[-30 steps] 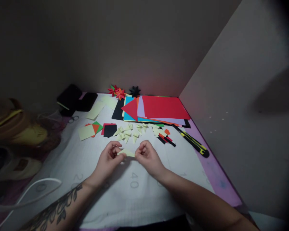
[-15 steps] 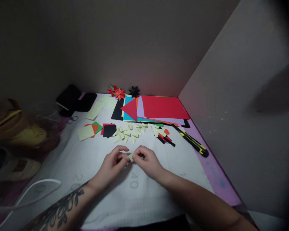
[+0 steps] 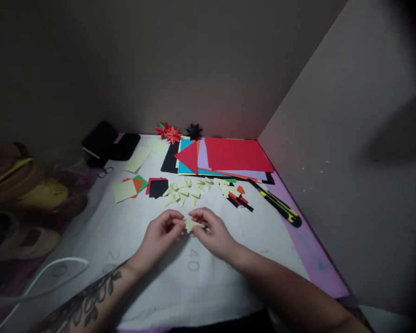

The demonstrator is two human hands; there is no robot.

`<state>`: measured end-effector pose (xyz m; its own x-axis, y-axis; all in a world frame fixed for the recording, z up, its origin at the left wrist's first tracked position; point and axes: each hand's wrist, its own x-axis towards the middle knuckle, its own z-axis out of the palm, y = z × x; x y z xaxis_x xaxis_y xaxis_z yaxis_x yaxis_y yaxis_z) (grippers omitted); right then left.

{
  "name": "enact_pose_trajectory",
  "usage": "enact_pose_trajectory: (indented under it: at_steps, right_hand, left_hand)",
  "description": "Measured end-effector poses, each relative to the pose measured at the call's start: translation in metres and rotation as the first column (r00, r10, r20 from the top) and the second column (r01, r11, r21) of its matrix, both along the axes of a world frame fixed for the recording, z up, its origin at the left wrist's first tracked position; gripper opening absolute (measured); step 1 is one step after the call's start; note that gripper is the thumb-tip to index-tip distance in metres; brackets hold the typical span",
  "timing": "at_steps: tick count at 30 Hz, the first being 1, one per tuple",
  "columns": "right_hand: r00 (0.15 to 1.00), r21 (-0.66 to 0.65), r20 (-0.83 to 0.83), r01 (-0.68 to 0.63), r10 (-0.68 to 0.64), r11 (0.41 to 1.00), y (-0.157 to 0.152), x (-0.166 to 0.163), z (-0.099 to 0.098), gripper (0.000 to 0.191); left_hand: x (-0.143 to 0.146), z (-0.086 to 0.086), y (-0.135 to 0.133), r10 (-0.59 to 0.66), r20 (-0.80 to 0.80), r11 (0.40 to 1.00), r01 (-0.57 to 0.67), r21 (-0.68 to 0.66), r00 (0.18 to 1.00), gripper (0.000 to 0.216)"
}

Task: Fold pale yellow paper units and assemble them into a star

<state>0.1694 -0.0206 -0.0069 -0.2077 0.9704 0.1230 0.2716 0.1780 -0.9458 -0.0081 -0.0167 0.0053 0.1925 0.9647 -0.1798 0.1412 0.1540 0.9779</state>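
Observation:
Between my hands is a small pale-yellow folded paper piece (image 3: 191, 225), with short points sticking out. My left hand (image 3: 164, 230) pinches its left end between thumb and fingers. On the other side, my right hand (image 3: 211, 231) grips it with the thumb in front and the fingers curled behind. Just beyond lie several pale-yellow folded paper units (image 3: 182, 192) in a loose group. Left of them are small paper squares, a black one (image 3: 158, 188) and a pale-yellow one (image 3: 124, 191) over orange and green ones.
A yellow-black utility knife (image 3: 279, 206) lies right, near paper scraps (image 3: 238, 196). Large coloured sheets with red (image 3: 241, 155) on top lie behind. Finished paper stars (image 3: 173, 135) stand along the wall. Scissors (image 3: 106, 172), a black case (image 3: 125, 147) and a white cable (image 3: 62, 262) are left.
The fingers of my right hand have opened a little and shifted on the folded piece, so more of it shows. My left hand stays nearly in place.

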Motion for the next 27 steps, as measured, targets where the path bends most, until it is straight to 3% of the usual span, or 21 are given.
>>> enact_pose_trajectory:
  at_steps: [2,5,8,12,17,22,27]
  right_hand:
    - [0.999,0.104,0.015,-0.031,0.03,0.994,-0.0008,0.0006,0.0007,0.044]
    - [0.999,0.162,0.041,-0.037,0.031,0.986,-0.0015,0.0016,0.0001,0.043]
    - [0.999,0.067,0.004,0.043,-0.043,0.997,-0.0011,0.0025,-0.003,0.03]
    - [0.994,-0.026,-0.082,0.071,-0.073,0.997,0.0014,0.0037,-0.0064,0.031]
    - [0.995,0.014,-0.031,0.09,-0.09,0.996,0.0033,0.0038,-0.0041,0.027]
    - [0.991,-0.084,-0.071,0.108,-0.114,0.991,0.0014,0.003,-0.003,0.008]
    - [0.954,-0.261,-0.285,0.012,-0.089,0.965,0.0023,0.0022,-0.004,0.03]
  left_hand:
    - [-0.001,0.0005,0.0006,0.026,-0.006,1.0,-0.026,-0.001,1.0,0.019]
    - [-0.0015,0.0013,0.0009,0.02,-0.052,1.0,-0.02,0.013,0.998,0.019]
    - [-0.0013,0.0018,0.0004,0.015,-0.107,0.998,-0.008,0.066,0.994,0.019]
    - [-0.0011,0.003,0.0005,0.028,-0.154,0.988,-0.005,0.153,0.988,0.017]
    - [0.0004,0.0052,-0.0008,0.009,-0.15,0.994,0.007,0.109,0.989,0.02]
    - [0.0031,0.0074,-0.0043,-0.055,-0.168,0.991,0.074,0.109,0.984,0.019]
    - [0.0022,0.0056,-0.0029,0.0,-0.118,0.999,0.006,0.044,0.993,0.017]
